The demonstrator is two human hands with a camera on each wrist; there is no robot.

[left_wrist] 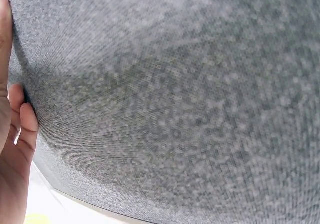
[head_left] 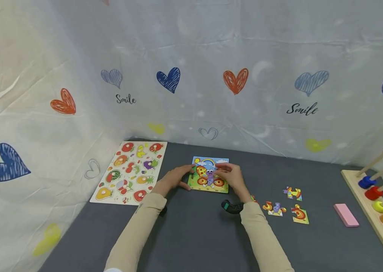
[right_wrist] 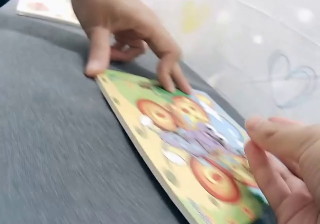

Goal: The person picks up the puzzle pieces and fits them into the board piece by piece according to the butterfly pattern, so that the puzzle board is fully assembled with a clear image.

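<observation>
Touches with spread left hand [head_left: 173, 178] the left edge of a thin, square, multicoloured puzzle board [head_left: 208, 179] on the dark-grey desk [head_left: 191, 234]. Has right hand [head_left: 233, 176] at the board's right side; from blurred view, cannot tell whether pinching anything.

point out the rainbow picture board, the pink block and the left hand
Rainbow picture board [head_left: 209, 178]: head view, purple figure mid-board
Pink block [head_left: 346, 215]: head view, top face
Left hand [head_left: 173, 178]: head view, back of the hand

A pale, creased sheet [head_left: 205, 22] printed with coloured hearts [head_left: 169, 80] rises behind a dark grey tabletop [head_left: 191, 238].
</observation>
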